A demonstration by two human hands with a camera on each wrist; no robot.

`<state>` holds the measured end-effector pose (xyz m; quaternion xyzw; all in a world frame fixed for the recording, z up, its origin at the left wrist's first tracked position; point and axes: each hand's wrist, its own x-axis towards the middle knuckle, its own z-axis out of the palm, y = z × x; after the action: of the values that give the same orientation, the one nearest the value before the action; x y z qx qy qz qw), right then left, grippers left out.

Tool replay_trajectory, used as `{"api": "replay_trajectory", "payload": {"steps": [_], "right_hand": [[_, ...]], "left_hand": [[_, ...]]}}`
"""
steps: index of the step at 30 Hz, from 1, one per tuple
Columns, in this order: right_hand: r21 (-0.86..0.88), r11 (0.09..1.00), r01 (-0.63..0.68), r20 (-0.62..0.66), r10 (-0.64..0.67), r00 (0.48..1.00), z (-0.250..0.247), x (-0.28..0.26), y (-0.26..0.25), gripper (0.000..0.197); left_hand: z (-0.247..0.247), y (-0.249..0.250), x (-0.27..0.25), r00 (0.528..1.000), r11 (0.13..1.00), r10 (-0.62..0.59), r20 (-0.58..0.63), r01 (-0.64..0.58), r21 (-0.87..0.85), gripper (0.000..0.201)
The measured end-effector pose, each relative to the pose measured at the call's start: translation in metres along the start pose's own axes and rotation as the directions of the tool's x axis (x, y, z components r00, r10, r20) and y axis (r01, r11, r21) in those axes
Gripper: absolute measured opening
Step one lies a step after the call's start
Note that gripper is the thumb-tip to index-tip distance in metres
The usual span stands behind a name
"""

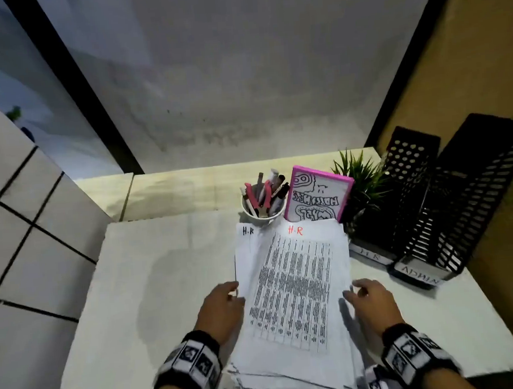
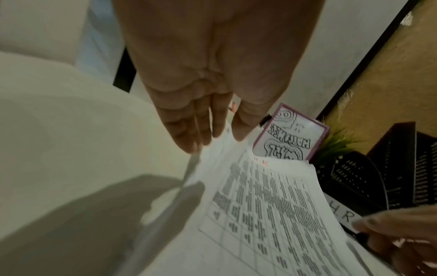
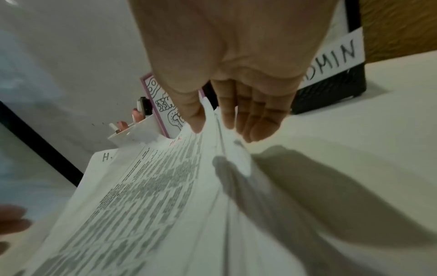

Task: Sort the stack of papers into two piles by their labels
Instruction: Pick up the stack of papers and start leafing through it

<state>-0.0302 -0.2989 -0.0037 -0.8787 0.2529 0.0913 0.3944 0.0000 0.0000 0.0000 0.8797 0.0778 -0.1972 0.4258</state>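
Note:
A thick stack of papers [image 1: 289, 289] lies lengthwise in the middle of the white table [image 1: 165, 292]. Its top sheet is a printed grid marked "H.R" [image 1: 295, 231] in red. A sheet under it pokes out at the far left, marked "H.R" in black. My left hand [image 1: 233, 293] pinches the stack's left edge [image 2: 220, 142] between thumb and fingers. My right hand [image 1: 354, 290] pinches the right edge [image 3: 212, 127] the same way. Both edges curl up off the table into the hands and cast shadows below.
Two black mesh file holders stand at the right, labelled "H.R" [image 1: 372, 256] and "ADMIN" [image 1: 419, 277]. Behind the stack are a white cup of pens [image 1: 262, 206], a pink-framed drawing [image 1: 319, 196] and a small green plant [image 1: 360, 175]. A wall stands close behind.

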Motion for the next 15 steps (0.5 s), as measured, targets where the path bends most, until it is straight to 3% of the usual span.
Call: {"api": "replay_trajectory", "payload": {"steps": [3, 6, 8, 10, 13, 15], "right_hand": [[0.015, 1.0, -0.024, -0.049, 0.025, 0.998, 0.018, 0.003, -0.01, 0.026], [0.031, 0.996, -0.078, -0.061, 0.08, 0.995, 0.037, 0.001, -0.011, 0.041], [0.059, 0.993, -0.106, -0.101, 0.112, 0.989, 0.044, 0.0, -0.01, 0.044], [0.152, 0.978, -0.145, -0.139, 0.166, 0.976, 0.054, 0.002, -0.006, 0.037], [0.233, 0.957, -0.171, -0.112, 0.201, 0.973, 0.062, 0.003, 0.0, 0.009], [0.259, 0.951, -0.171, -0.105, 0.203, 0.974, 0.064, 0.005, 0.008, 0.019]], "left_hand": [[0.022, 0.004, 0.017, 0.999, 0.993, -0.027, 0.033, 0.023, 0.118, 0.053], [0.041, 0.004, 0.02, 0.999, 0.996, -0.044, 0.03, 0.042, 0.082, 0.056], [0.048, 0.003, 0.022, 0.997, 0.998, -0.062, -0.039, 0.062, 0.014, 0.058], [0.053, 0.005, 0.023, 0.989, 0.996, -0.087, -0.119, 0.083, -0.042, 0.057], [0.057, 0.009, 0.023, 0.972, 0.985, -0.138, -0.189, 0.115, -0.131, 0.053], [0.056, 0.015, 0.022, 0.967, 0.962, -0.19, -0.167, 0.15, -0.228, 0.053]]}}
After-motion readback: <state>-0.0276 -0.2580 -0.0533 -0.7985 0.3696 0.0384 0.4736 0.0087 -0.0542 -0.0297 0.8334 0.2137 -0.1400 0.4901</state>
